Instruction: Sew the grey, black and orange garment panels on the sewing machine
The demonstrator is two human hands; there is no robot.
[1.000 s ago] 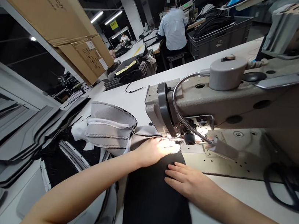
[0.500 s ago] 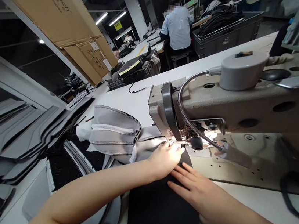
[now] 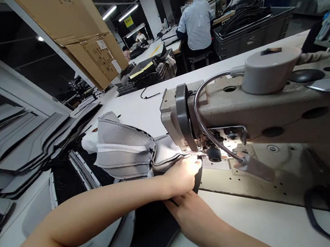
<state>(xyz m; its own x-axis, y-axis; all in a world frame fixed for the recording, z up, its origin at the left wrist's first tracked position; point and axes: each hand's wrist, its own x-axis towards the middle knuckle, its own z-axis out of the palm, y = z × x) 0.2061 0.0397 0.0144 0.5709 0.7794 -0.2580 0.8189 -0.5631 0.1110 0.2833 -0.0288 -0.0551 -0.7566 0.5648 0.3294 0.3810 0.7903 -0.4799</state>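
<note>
My left hand [image 3: 182,176] is closed on material right below the needle area of a sewing machine [image 3: 182,109], its fingertips lit by the machine lamp. Beneath it, my right hand [image 3: 196,216] grips the edge of a black fabric panel [image 3: 151,232]; its fingertips are partly hidden under my left wrist. The black panel runs from the needle area down toward me, bent at its right side. Left of the needle lies a grey sewn cover [image 3: 124,150] with dark seams and a white strip, reaching to the presser foot. The stitching point is hidden by my left hand.
Stacks of grey panels [image 3: 24,140] lie on the left. A cardboard box [image 3: 72,16] stands at the upper left. A flexible metal lamp conduit [image 3: 199,112] curves before the machine head. Black-handled scissors [image 3: 321,211] lie at the right. A person [image 3: 196,25] sits farther back beside a grey crate [image 3: 252,37].
My right hand has moved left under my left wrist, its spread fingers now folded onto the black panel. The panel's right edge has shifted left and bent. My left hand stays near the needle.
</note>
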